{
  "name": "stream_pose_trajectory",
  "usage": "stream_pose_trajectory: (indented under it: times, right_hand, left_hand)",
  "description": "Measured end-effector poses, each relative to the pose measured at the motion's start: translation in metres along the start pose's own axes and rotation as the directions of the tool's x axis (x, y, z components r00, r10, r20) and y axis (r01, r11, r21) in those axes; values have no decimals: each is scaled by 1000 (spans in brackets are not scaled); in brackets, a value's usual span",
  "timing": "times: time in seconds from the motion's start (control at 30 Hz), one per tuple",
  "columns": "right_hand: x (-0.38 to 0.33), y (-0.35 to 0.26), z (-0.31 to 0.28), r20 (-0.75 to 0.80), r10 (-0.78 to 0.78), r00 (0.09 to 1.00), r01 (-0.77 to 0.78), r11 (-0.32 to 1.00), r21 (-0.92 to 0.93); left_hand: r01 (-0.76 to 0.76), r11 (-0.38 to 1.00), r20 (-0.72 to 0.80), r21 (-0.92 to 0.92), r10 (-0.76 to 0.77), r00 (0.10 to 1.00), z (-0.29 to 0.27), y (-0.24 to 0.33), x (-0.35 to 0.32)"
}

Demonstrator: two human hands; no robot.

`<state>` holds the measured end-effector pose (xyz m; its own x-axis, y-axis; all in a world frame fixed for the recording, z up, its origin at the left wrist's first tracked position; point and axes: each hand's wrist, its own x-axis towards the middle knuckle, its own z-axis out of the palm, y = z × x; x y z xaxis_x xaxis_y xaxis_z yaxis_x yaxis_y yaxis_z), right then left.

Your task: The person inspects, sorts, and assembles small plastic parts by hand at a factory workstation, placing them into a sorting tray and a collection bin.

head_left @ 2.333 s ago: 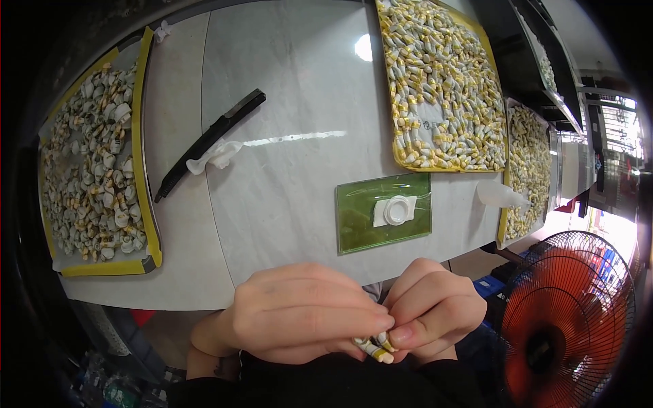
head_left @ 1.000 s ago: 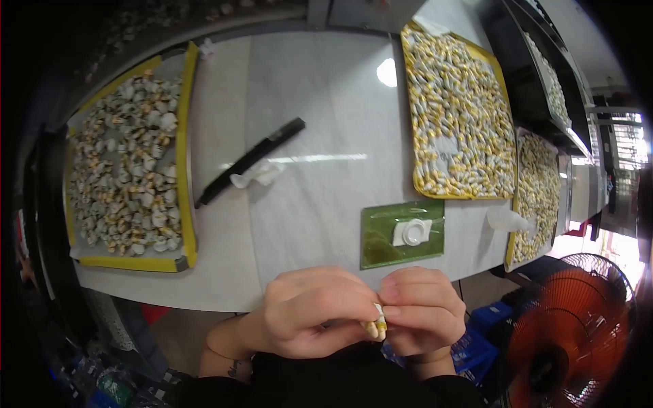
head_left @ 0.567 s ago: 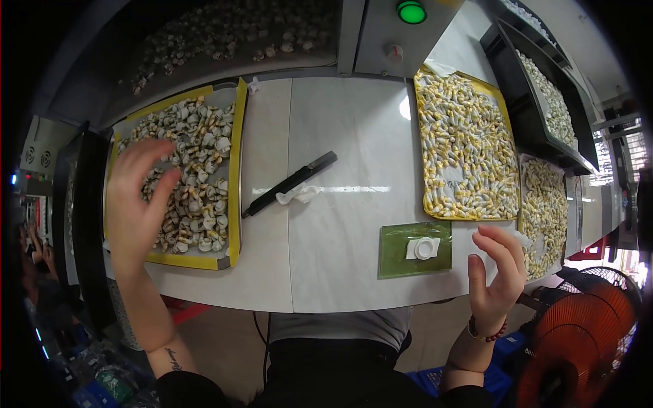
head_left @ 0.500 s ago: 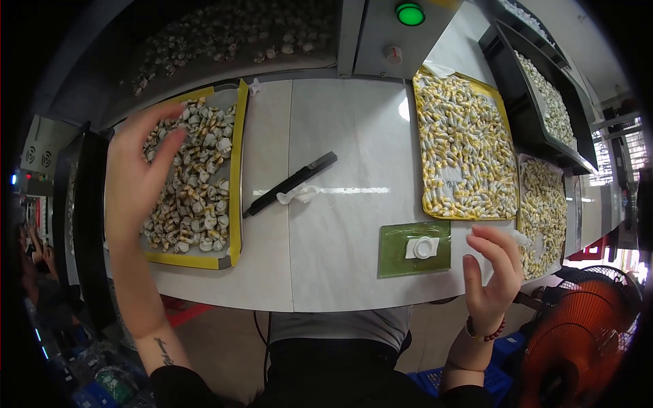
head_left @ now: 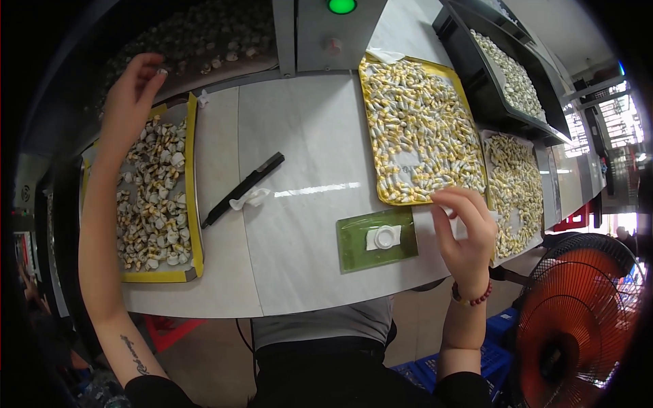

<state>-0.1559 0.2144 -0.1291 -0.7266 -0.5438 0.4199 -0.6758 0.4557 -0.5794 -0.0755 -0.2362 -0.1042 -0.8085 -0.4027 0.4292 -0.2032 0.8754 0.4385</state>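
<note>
Two-handed picking step, seemingly: reaching with open, empty left hand (head_left: 132, 95) over the left tray (head_left: 192, 197) of pale pieces (head_left: 153, 197) at the tabletop's (head_left: 306, 136) far-left corner, hovering with loosely curled right hand (head_left: 466, 234), grip contents untellable, by the right tray (head_left: 373, 129); next needing a clean single-piece pinch.

Bright, even overhead light falls on the white counter (head_left: 306, 231), leaving a glare streak near its middle. Daylight blows out the upper right. Fisheye bending curves the counter's edges; the rim is black.

Packages: I see none near either hand.
Labels, signs: none I can make out.
Screens: none in view.
</note>
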Motion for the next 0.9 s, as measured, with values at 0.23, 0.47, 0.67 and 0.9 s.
stream_pose_trajectory:
  times: [0.23,0.47,0.67,0.9]
  right_hand:
    - [27,16,19,192,-148,970,194,949,-249]
    - [35,6,15,216,-172,961,219,952,-212]
    - [-5,-14,7,119,230,966,-259,815,519]
    - [-46,-15,1,154,293,944,-325,736,593]
  left_hand:
    - [37,683,377,-729,355,856,-34,165,-134]
    - [652,-55,646,-756,93,757,39,188,-181]
    - [605,-398,566,-690,225,793,65,178,-192]
    - [650,-482,701,-588,96,706,57,180,-188]
